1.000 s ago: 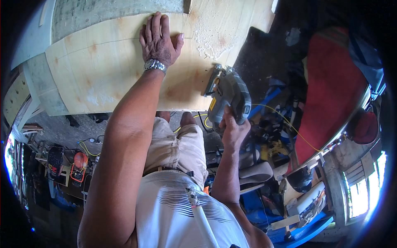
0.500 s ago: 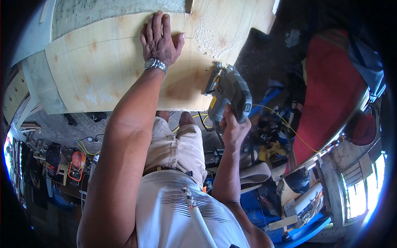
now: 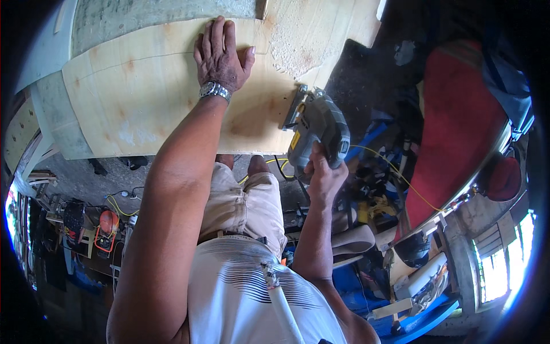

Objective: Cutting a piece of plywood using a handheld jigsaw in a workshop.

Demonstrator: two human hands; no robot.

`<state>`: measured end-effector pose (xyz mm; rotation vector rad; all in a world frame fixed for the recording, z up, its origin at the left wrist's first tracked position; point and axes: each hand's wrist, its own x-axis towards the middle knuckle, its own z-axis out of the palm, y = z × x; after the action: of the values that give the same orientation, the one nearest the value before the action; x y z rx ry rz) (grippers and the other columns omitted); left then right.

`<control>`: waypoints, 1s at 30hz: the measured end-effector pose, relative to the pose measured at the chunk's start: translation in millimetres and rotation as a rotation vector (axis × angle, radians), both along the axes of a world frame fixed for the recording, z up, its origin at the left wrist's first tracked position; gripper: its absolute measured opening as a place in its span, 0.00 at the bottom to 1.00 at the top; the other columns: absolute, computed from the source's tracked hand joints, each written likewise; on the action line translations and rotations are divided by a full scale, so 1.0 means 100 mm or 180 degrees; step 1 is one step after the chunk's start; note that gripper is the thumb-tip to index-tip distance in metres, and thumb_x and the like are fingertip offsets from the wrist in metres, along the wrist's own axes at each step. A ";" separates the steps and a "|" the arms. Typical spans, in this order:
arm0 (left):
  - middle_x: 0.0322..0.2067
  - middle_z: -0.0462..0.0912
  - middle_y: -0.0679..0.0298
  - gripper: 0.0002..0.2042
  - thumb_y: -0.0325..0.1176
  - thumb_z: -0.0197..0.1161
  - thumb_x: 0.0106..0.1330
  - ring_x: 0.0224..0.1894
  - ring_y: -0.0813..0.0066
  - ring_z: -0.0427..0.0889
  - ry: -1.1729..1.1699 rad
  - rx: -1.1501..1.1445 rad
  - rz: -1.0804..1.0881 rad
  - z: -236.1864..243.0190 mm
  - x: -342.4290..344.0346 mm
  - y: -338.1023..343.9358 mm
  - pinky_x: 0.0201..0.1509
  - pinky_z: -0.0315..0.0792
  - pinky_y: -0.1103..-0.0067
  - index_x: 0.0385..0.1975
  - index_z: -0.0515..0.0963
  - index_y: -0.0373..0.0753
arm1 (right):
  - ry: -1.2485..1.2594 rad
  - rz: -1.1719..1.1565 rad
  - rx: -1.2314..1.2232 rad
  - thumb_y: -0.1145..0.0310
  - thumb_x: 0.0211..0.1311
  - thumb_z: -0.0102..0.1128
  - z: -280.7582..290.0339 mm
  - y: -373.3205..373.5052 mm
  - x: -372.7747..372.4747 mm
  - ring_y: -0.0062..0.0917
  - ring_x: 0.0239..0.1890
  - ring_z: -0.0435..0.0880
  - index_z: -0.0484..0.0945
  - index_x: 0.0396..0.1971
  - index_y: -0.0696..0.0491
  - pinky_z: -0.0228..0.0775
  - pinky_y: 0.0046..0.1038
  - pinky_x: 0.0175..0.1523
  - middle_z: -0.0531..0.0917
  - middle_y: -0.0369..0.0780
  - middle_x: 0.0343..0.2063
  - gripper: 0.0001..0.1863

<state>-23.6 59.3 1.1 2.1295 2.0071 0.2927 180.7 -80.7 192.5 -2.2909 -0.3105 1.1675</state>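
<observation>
My left hand (image 3: pixel 220 57) lies flat on a pale plywood sheet (image 3: pixel 154 103), fingers stretched toward its far edge. A thin curved pencil line crosses the wood beside it. My right hand (image 3: pixel 325 175) grips the handle of a grey jigsaw (image 3: pixel 321 123), with the fingers wrapped round it. The jigsaw's metal base plate (image 3: pixel 295 107) is at the right edge of the plywood; its blade cannot be made out. Sawdust (image 3: pixel 295 57) is scattered on the wood beyond the saw. A lit cigarette (image 3: pixel 281 304) with a long ash juts up at the bottom of the view.
A yellow cord (image 3: pixel 395 169) runs at the right, past a large red curved panel (image 3: pixel 452 132). Tools and scraps clutter the floor there, near a blue tub (image 3: pixel 424 327). An orange-framed machine (image 3: pixel 107 229) stands at the lower left. Greenish boards (image 3: pixel 143 28) lie beyond the plywood.
The jigsaw has shifted very slightly along the plywood's right edge, toward the far side. The cigarette has tilted a little to the right. My left hand stays in place.
</observation>
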 end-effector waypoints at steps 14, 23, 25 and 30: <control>0.74 0.59 0.56 0.36 0.55 0.59 0.67 0.77 0.54 0.55 -0.0038 -0.0035 0.0021 0.01 0.00 0.00 0.77 0.49 0.51 0.70 0.64 0.39 | -0.0006 -0.0136 0.0092 0.65 0.61 0.73 -0.04 0.02 -0.02 0.19 0.18 0.77 0.82 0.31 0.60 0.68 0.24 0.26 0.81 0.36 0.21 0.13; 0.74 0.58 0.57 0.37 0.55 0.59 0.67 0.77 0.55 0.55 -0.0029 -0.0039 0.0000 0.01 0.00 0.00 0.78 0.48 0.51 0.71 0.64 0.39 | -0.0026 -0.0169 0.0098 0.66 0.62 0.72 -0.03 0.08 -0.04 0.19 0.18 0.77 0.82 0.31 0.60 0.68 0.24 0.26 0.81 0.36 0.21 0.12; 0.74 0.59 0.57 0.36 0.55 0.59 0.67 0.77 0.54 0.55 -0.0053 -0.0031 0.0021 0.01 0.00 0.00 0.77 0.49 0.52 0.70 0.64 0.39 | -0.0057 -0.0139 0.0093 0.66 0.62 0.72 -0.04 0.07 -0.03 0.19 0.18 0.77 0.82 0.31 0.60 0.68 0.24 0.26 0.81 0.36 0.21 0.12; 0.74 0.59 0.56 0.36 0.54 0.59 0.67 0.76 0.54 0.55 -0.0076 -0.0042 0.0016 0.03 0.01 0.00 0.77 0.49 0.52 0.70 0.64 0.39 | -0.0018 -0.0154 0.0126 0.66 0.62 0.71 -0.04 0.09 -0.03 0.20 0.18 0.77 0.83 0.31 0.60 0.68 0.24 0.26 0.81 0.37 0.21 0.11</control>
<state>-23.0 59.8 4.2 2.1035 1.9961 0.3033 177.8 -71.3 188.4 -2.2554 -0.2762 1.1211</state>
